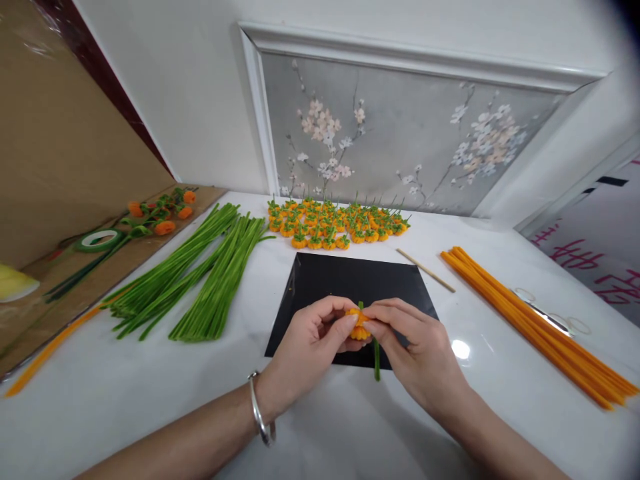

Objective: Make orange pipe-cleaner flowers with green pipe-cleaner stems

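Between my two hands is a small orange pipe-cleaner pumpkin (359, 328), held above a black mat (320, 277). My left hand (320, 330), with a silver bangle on its wrist, pinches the pumpkin from the left. From the right, the thumb and fingers of my right hand (413, 337) close on its upper edge. A green pipe cleaner (377, 363) hangs down below the right fingertips, and a short green end sticks up above the pumpkin. Exactly how the green piece joins the orange one is hidden by my fingers.
Green pipe cleaners (215, 300) lie in bundles on the left. Several finished orange pumpkins (330, 227) stand at the back. To the right are a thin stick (425, 270), orange pipe cleaners (530, 327) and scissors (545, 315). Green tape (99, 240) and orange flowers (165, 228) rest on cardboard, far left.
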`<state>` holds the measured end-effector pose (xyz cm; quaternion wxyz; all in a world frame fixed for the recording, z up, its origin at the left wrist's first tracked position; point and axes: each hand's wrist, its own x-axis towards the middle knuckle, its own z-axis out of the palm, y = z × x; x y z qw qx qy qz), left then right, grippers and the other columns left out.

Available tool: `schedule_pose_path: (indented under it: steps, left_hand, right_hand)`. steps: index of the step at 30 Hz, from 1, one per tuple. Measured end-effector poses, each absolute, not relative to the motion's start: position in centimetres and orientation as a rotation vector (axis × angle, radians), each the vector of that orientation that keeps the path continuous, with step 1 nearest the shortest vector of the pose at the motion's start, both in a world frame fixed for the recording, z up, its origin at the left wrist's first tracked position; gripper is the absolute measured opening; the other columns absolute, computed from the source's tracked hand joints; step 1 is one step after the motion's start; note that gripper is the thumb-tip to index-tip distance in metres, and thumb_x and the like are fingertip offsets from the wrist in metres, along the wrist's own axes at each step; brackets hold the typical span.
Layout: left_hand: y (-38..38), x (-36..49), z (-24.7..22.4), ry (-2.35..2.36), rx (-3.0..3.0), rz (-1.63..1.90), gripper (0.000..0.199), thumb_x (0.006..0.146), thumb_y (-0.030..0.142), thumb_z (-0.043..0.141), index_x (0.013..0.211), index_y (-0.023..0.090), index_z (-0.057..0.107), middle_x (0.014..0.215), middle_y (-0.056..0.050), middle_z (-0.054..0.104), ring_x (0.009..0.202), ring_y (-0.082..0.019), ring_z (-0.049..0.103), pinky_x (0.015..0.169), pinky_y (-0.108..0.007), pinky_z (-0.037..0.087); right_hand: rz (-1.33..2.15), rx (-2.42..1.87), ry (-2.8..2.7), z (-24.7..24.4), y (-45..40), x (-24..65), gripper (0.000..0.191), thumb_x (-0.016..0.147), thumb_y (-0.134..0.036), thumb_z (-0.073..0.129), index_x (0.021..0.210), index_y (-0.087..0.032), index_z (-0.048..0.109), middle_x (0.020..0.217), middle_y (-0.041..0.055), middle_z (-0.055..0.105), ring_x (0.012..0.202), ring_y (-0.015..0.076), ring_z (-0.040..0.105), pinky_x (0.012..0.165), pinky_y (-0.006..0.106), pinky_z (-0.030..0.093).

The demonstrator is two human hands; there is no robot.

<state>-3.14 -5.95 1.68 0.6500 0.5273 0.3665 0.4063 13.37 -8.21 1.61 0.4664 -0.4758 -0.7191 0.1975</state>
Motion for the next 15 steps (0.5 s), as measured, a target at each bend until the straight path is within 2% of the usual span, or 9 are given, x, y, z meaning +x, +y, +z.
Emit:
schedule_pose_path:
  steps: [4, 7, 11, 15]
  left_hand:
    - [-5.8, -3.3, 1.6, 0.821, 1.185, 0.922, 0.028, 0.085, 0.036, 0.061, 0.108, 0.019, 0.062, 0.096, -0.003, 0.068, 0.085, -0.016, 0.069, 0.076, -0.028, 0.06]
    - [-5.7, -3.3, 1.4, 0.852, 1.183, 0.941, 0.03, 0.086, 0.036, 0.06, 0.111, 0.019, 0.063, 0.105, -0.005, 0.067, 0.087, -0.017, 0.069, 0.078, -0.029, 0.06]
    - [-5.9, -3.3, 1.1, 0.872, 1.268, 0.957, 0.028, 0.087, 0.033, 0.059, 0.111, 0.02, 0.065, 0.106, -0.005, 0.067, 0.089, -0.017, 0.068, 0.077, -0.028, 0.06]
    - [-6.0, -3.3, 1.0, 0.848, 1.441, 0.917, 0.028, 0.088, 0.027, 0.057, 0.114, 0.02, 0.063, 0.103, -0.005, 0.068, 0.084, -0.016, 0.068, 0.076, -0.028, 0.06]
  right_hand:
    - [0.728, -1.234, -1.615, 1.7, -8.1, 14.0, 0.021, 0.092, -0.031, 0.051, 0.104, -0.022, 0.065, 0.086, 0.0026, 0.068, 0.069, 0.0134, 0.064, 0.064, 0.025, 0.056]
    - [0.786, -1.268, -1.526, 1.6, -8.2, 13.8, 0.021, 0.089, -0.035, 0.055, 0.102, -0.02, 0.063, 0.08, 0.0025, 0.067, 0.065, 0.0135, 0.064, 0.06, 0.024, 0.056]
    - [0.654, -1.265, -1.628, 1.4, -8.5, 13.1, 0.012, 0.085, -0.026, 0.059, 0.095, -0.02, 0.064, 0.085, 0.003, 0.067, 0.074, 0.0152, 0.065, 0.068, 0.026, 0.056]
    - [0.518, -1.264, -1.676, 1.3, -8.6, 12.8, 0.011, 0.087, -0.02, 0.055, 0.092, -0.02, 0.064, 0.082, 0.0022, 0.067, 0.071, 0.0138, 0.064, 0.067, 0.025, 0.055]
